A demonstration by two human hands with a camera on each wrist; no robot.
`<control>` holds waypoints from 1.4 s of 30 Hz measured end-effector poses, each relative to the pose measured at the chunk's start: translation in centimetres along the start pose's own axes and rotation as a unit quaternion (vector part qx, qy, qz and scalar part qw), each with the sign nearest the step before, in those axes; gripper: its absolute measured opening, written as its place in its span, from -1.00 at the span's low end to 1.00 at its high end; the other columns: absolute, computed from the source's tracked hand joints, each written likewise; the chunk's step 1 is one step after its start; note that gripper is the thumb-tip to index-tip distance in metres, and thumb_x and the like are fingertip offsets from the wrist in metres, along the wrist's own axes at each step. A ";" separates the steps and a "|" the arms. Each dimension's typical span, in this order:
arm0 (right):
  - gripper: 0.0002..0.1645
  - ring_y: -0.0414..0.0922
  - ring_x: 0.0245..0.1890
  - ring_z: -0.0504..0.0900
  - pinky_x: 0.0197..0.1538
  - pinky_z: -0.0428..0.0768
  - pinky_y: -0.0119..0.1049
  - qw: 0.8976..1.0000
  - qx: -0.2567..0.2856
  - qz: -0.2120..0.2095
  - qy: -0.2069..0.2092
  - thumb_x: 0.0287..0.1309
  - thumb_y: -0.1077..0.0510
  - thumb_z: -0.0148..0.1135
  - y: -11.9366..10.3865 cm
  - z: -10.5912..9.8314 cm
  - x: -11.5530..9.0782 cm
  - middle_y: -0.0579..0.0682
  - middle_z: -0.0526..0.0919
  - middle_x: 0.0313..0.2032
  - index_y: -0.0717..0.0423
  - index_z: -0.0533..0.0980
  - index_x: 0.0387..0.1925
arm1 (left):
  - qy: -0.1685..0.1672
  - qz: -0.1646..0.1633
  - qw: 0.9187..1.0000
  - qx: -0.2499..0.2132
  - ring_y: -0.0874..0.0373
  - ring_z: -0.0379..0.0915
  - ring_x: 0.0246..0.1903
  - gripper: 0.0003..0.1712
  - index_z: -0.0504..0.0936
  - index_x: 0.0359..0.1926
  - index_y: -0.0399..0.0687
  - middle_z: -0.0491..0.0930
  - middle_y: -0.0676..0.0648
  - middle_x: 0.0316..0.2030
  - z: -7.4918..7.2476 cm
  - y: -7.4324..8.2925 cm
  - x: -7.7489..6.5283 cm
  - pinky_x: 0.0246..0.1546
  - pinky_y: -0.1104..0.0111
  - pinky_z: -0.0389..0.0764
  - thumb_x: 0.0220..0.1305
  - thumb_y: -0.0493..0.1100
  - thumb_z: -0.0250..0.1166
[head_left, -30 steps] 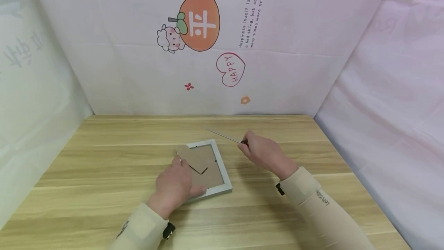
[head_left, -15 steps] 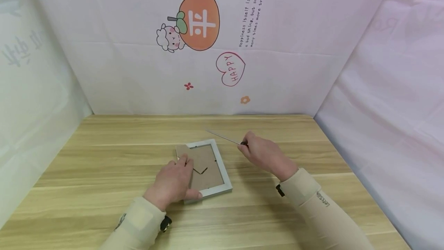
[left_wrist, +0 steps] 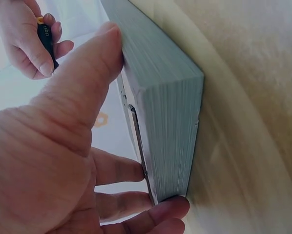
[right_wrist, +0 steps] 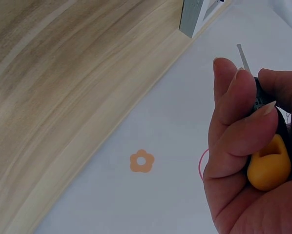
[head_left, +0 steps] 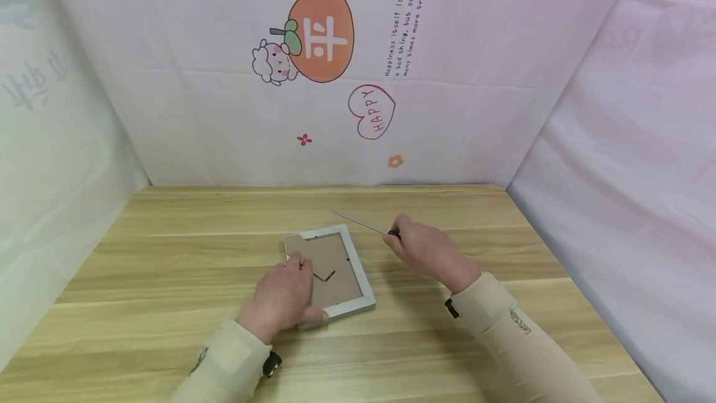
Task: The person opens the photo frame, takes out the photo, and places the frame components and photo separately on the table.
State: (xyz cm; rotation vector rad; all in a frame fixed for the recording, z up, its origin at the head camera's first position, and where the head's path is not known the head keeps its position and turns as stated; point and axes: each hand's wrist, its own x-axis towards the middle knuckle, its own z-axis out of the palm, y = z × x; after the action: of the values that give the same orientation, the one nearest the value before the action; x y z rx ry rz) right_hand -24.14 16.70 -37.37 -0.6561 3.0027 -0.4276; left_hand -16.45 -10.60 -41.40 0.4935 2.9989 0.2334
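A picture frame [head_left: 358,272] with a pale grey rim lies back-up on the table, a brown backing board [head_left: 332,250] inside it. A brown flap [head_left: 294,243], like a stand leg, sticks out past its upper left side. My left hand [head_left: 281,296] holds the frame's left part, thumb at the near rim and fingers over the flap and left side. In the left wrist view, fingertips [left_wrist: 173,207] curl round the frame's edge. To the right, my right hand [head_left: 427,250] grips a screwdriver [right_wrist: 268,168] with a black and yellow handle. Its thin shaft [head_left: 360,221] points left, above the table.
The wood-grain table [head_left: 168,278] ends at a white printed cloth [head_left: 224,129] behind. Cloth walls [head_left: 637,204] also stand at both sides. Small black tabs [head_left: 348,259] sit along the frame's inner edge.
My left hand shifted slightly, its fingers moving onto the flap and the thumb a little left along the near rim. The right hand and screwdriver have barely moved.
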 end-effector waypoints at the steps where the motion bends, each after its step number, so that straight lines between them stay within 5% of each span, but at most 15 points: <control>1: -0.66 -0.20 -0.62 0.40 -0.51 0.42 -0.25 1.000 0.000 -0.001 0.001 0.39 -0.13 -0.01 0.0 0.0 0.0 -0.15 0.49 -0.56 0.06 0.41 -0.18 | 0.004 -0.001 1.000 -0.003 -0.36 0.39 0.10 0.28 0.32 0.30 -0.47 0.25 -0.53 0.30 0.1 0.1 0.0 0.07 -0.06 0.52 -0.19 0.45 0.43; 7: -0.66 -0.20 -0.62 0.40 -0.51 0.43 -0.25 1.000 -0.003 0.001 0.004 0.39 -0.14 -0.01 0.1 0.0 -0.1 -0.16 0.49 -0.57 0.05 0.41 -0.19 | 0.027 -0.013 1.000 0.000 -0.31 0.46 -0.03 0.29 0.33 0.26 -0.51 0.31 -0.53 0.22 0.4 0.8 -0.1 -0.02 -0.01 0.58 -0.20 0.47 0.42; 18: -0.67 -0.21 -0.61 0.41 -0.50 0.42 -0.24 1.000 0.002 -0.003 0.006 0.39 -0.13 -0.01 0.1 -0.2 -0.3 -0.16 0.49 -0.57 0.04 0.41 -0.20 | 0.048 -0.051 0.997 0.038 -0.16 0.51 -0.35 0.30 0.38 0.20 -0.56 0.40 -0.53 0.09 0.8 2.4 -0.5 -0.50 0.15 0.64 -0.18 0.53 0.36; 24: -0.67 -0.20 -0.61 0.41 -0.50 0.42 -0.24 1.000 0.001 -0.004 0.005 0.39 -0.13 -0.01 0.1 -0.2 -0.3 -0.16 0.49 -0.56 0.05 0.41 -0.19 | 0.071 -0.067 0.994 0.049 -0.09 0.46 -0.49 0.29 0.42 0.07 -0.63 0.46 -0.49 -0.15 0.9 3.1 -0.6 -0.70 0.22 0.56 -0.22 0.55 0.37; 34: -0.66 -0.20 -0.62 0.40 -0.50 0.42 -0.24 1.000 0.002 -0.003 0.007 0.40 -0.13 -0.01 0.2 -0.3 -0.5 -0.16 0.49 -0.58 0.05 0.41 -0.19 | 0.066 -0.131 0.988 0.039 0.00 0.41 -0.59 0.35 0.41 0.07 -0.66 0.43 -0.54 -0.12 1.2 4.5 -0.2 -0.72 0.25 0.54 -0.27 0.58 0.36; 42: -0.66 -0.20 -0.62 0.40 -0.52 0.42 -0.23 1.000 0.001 -0.003 0.010 0.39 -0.14 -0.01 0.4 -0.3 -0.7 -0.16 0.49 -0.58 0.05 0.42 -0.18 | 0.067 -0.117 0.990 0.032 0.02 0.40 -0.63 0.31 0.45 0.04 -0.63 0.46 -0.50 -0.17 1.1 4.3 -0.4 -0.76 0.26 0.51 -0.29 0.56 0.39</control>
State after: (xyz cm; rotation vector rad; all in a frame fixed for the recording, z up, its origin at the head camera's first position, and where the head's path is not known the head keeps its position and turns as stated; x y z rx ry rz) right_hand -23.72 17.37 -37.21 -0.6642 3.0201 -0.4412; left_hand -14.57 -6.54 -41.70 0.1313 3.1664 0.1566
